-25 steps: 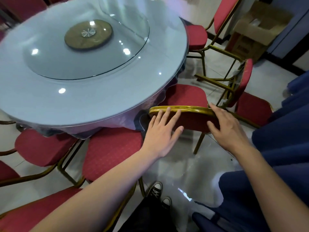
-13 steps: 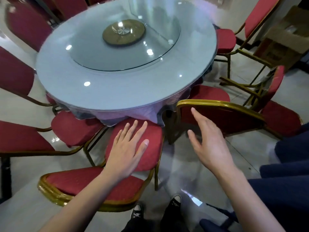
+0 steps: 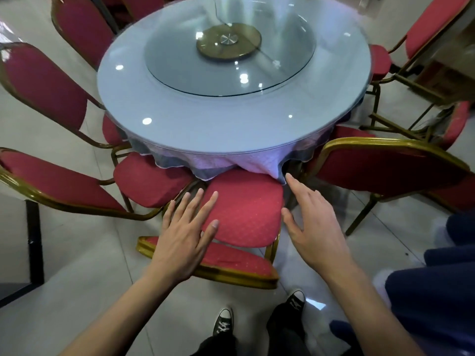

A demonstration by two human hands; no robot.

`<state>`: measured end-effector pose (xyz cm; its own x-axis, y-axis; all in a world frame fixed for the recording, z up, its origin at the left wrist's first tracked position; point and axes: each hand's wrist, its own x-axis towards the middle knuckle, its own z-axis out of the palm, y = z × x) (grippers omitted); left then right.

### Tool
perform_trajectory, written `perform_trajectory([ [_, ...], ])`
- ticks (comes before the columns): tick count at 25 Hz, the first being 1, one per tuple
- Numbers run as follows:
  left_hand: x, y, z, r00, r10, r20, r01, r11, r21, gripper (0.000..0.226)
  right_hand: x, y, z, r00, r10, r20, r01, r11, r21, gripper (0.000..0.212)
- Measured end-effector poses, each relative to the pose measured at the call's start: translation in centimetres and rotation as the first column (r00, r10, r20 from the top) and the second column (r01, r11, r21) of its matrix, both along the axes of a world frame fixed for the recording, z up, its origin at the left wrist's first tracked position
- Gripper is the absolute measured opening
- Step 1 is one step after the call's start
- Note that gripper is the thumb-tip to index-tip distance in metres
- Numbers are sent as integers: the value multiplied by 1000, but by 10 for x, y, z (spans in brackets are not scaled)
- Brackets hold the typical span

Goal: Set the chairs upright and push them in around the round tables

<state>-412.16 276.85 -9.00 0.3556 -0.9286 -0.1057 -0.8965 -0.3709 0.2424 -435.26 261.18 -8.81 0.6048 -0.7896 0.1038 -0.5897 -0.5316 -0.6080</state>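
Observation:
A round table (image 3: 205, 129) with a glass turntable (image 3: 231, 73) fills the upper middle. Straight in front of me stands a red chair (image 3: 246, 209) with a gold frame, its seat partly under the table edge and its backrest (image 3: 236, 263) nearest me. My left hand (image 3: 185, 232) hovers over the backrest's left part, fingers straight and spread, holding nothing. My right hand (image 3: 311, 227) hangs flat and empty beside the seat's right edge. Another red chair (image 3: 390, 168) stands pushed in at the right. A further chair (image 3: 437, 124) lies tipped over at the far right.
Two red chairs (image 3: 59, 183) stand at the left, their seats near the table. More chairs (image 3: 82, 29) ring the far side. A cardboard box (image 3: 447, 80) sits at the right edge. Blue fabric (image 3: 437, 291) is at the lower right. My shoes (image 3: 223, 322) are on the tiled floor.
Both hands let go of the right-hand chair's backrest and moved left to the chair in front of me. My view swung left and back, showing more chairs at the left.

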Motion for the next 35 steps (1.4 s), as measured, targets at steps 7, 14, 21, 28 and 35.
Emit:
perform_trajectory([
  [7, 64, 52, -29, 992, -129, 7, 128, 988, 90, 64, 37, 101, -32, 997, -78, -14, 78, 994, 71, 62],
  [14, 93, 69, -66, 973, -101, -207, 133, 981, 144, 61, 64, 174, -90, 987, -113, -116, 126, 986, 112, 60],
  [21, 73, 78, -75, 968, 33, -248, -34, 999, 1, 66, 66, 172, -109, 976, -197, -88, 198, 980, -5, 59],
  [28, 69, 77, -86, 966, 108, -234, -122, 991, -49, 60, 67, 149, -106, 980, -118, -161, 125, 992, 32, 62],
  [35, 66, 58, -94, 953, 166, -252, -200, 973, -114, 59, 67, 120, -104, 983, -65, -170, 77, 995, 67, 63],
])
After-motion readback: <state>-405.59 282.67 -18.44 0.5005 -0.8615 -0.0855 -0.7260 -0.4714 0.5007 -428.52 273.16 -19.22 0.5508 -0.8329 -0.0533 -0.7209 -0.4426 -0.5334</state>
